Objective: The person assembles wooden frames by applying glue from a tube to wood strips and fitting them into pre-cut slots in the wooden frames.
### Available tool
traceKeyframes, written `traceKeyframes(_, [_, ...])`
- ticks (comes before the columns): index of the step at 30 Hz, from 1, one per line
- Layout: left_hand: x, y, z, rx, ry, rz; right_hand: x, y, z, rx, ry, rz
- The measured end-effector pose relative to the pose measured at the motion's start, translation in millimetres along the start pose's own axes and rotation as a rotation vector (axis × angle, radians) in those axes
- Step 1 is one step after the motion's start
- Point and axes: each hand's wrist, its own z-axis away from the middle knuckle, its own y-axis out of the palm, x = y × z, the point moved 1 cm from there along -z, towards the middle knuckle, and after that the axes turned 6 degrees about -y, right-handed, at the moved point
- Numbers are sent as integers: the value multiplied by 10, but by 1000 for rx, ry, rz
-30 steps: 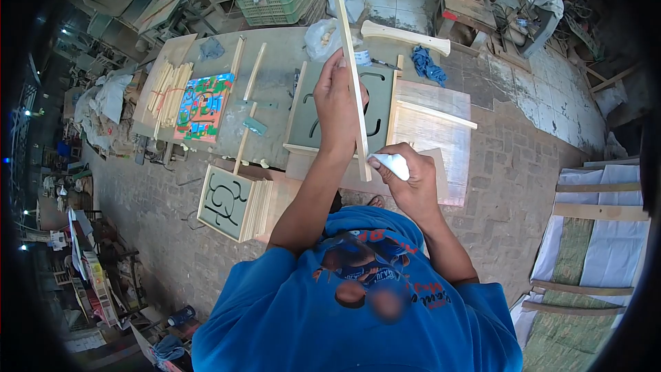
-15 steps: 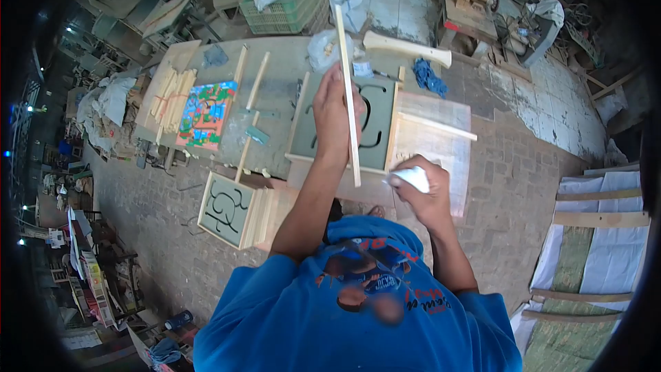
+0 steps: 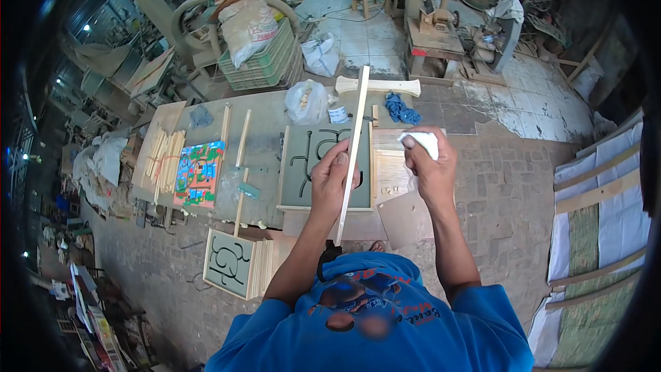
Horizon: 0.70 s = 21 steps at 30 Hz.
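My left hand [image 3: 330, 182] is closed around a slim, pale wooden strip [image 3: 361, 107], held upright and slightly slanted over a framed grey-green panel [image 3: 296, 141]. Black curved lines mark that panel, partly covered by the hand and strip. Off to the right, my right hand [image 3: 437, 172] pinches a white folded piece [image 3: 421, 143] between thumb and fingers; whether it is paper or cloth I cannot make out. Below this hand lies a brownish flat sheet [image 3: 406, 220], beside pale wood.
Left on the table [image 3: 265, 131] are a bundle of wooden strips [image 3: 162, 162] and a colourful picture panel [image 3: 198, 173]. A plastic bag [image 3: 306, 102], a shaped wooden piece [image 3: 377, 87] and a blue cloth [image 3: 401, 108] lie at the back. Stacked framed panels [image 3: 231, 262] stand front left.
The view has tilted upward. My right hand with the white piece has moved forward, away from my body. My left hand still grips the strip, which now leans more to the right.
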Motion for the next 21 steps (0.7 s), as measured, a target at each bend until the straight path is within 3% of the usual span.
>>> traceKeyframes(2, [3,84,38,-21,0,-157,10,57,-60,10,-143,49])
traceKeyframes(10, [0,230,78,17,16,-293,-56,123,-110,-81,-388,192])
traceKeyframes(21, [3,264,131,89,-28,-292,32,84,-241,-212,-446,181])
